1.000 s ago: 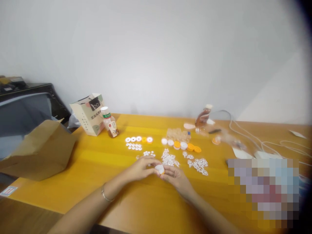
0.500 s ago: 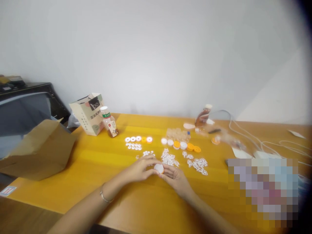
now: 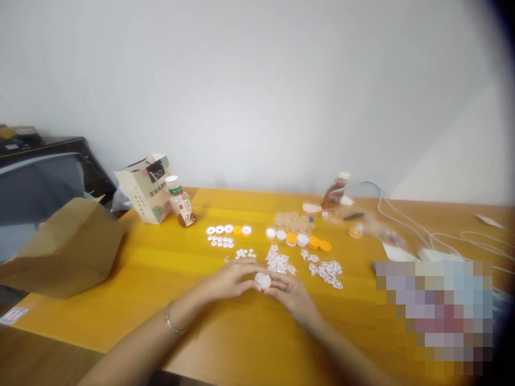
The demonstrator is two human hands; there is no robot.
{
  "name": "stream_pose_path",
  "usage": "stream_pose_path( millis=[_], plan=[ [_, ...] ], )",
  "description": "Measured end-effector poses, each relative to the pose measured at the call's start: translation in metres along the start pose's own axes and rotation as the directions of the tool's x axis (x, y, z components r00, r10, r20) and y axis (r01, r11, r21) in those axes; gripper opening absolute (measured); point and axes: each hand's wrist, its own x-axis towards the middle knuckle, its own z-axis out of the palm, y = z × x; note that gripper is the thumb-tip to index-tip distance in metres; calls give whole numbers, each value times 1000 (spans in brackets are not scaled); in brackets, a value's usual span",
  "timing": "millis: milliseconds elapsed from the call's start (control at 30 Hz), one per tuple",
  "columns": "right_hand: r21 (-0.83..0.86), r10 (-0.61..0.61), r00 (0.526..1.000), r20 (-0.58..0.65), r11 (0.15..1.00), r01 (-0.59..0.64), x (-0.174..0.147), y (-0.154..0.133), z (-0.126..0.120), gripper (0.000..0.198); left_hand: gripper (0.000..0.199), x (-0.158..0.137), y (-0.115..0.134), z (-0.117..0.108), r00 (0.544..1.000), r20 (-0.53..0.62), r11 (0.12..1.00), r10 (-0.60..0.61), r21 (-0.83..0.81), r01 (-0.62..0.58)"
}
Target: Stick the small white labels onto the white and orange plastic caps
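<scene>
Between my two hands is a small round white disc-shaped part (image 3: pixel 263 281), with a trace of orange at its lower edge. My left hand (image 3: pixel 235 279) grips its left side between thumb and fingers. From the right, my right hand (image 3: pixel 292 294) closes on the same part with thumb and fingertips. Just beyond my fingers lies a pile of flat white cut-out pieces (image 3: pixel 277 260). Several tiny white pieces (image 3: pixel 244 253) lie past my left hand. Farther back runs a row of white and orange round parts (image 3: pixel 292 239).
Another row of round parts (image 3: pixel 228 229) stands left of centre, with small white caps (image 3: pixel 220 241) before it. More cut-out pieces (image 3: pixel 330 272) lie to the right. A bottle (image 3: pixel 181 202), a paper bag (image 3: pixel 147 190), a cardboard box (image 3: pixel 76 246), a second bottle (image 3: pixel 335 193) and white cables (image 3: pixel 406 220) surround them.
Both hands stay nearly in place. The round part between my fingers has tilted slightly, and less of its orange edge shows.
</scene>
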Motion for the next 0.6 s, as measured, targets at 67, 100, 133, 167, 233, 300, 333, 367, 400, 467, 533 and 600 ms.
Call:
stream_pose_path(
  millis=[67,100,133,167,233,300,333,367,400,467,533,600],
  plan=[
    [16,11,1000,3,1000,-11,-1,1,1,31,32,0,-1,-2,999,29,1000,27,12,-27],
    [26,15,1000,-3,1000,-15,-1,1,1,32,32,0,-1,-4,998,45,999,38,19,-39],
    [34,20,1000,-12,999,-20,-1,2,2,32,32,-1,-1,-4,997,57,999,45,27,-47],
    [37,26,999,-19,999,-25,-1,2,2,32,32,-1,-2,-5,997,65,998,49,37,-51],
    [34,35,999,-30,999,-34,-2,3,3,32,32,-2,-2,-4,998,58,997,40,67,-44],
    [26,33,999,-40,999,-32,-2,4,4,32,32,-3,-2,-1,999,21,993,27,113,-29],
    [24,27,998,-48,999,-26,-2,5,4,32,32,-3,-2,1,1000,3,990,28,138,-28],
    [21,19,998,-53,1000,-18,-2,6,4,33,33,-3,-1,3,999,-12,987,35,160,-33],
    [20,12,998,-57,1000,-10,-1,6,3,34,33,-3,-1,4,999,-23,983,45,179,-40],
    [25,1,998,-59,1000,1,-2,7,3,35,34,-3,-1,6,997,-20,980,70,188,-65],
    [38,1,999,-44,999,1,-2,7,2,34,35,-3,0,5,996,0,983,86,161,-85],
    [49,1,1000,-22,999,0,-3,7,1,34,35,-3,0,3,995,29,989,93,117,-95]
  ],
)
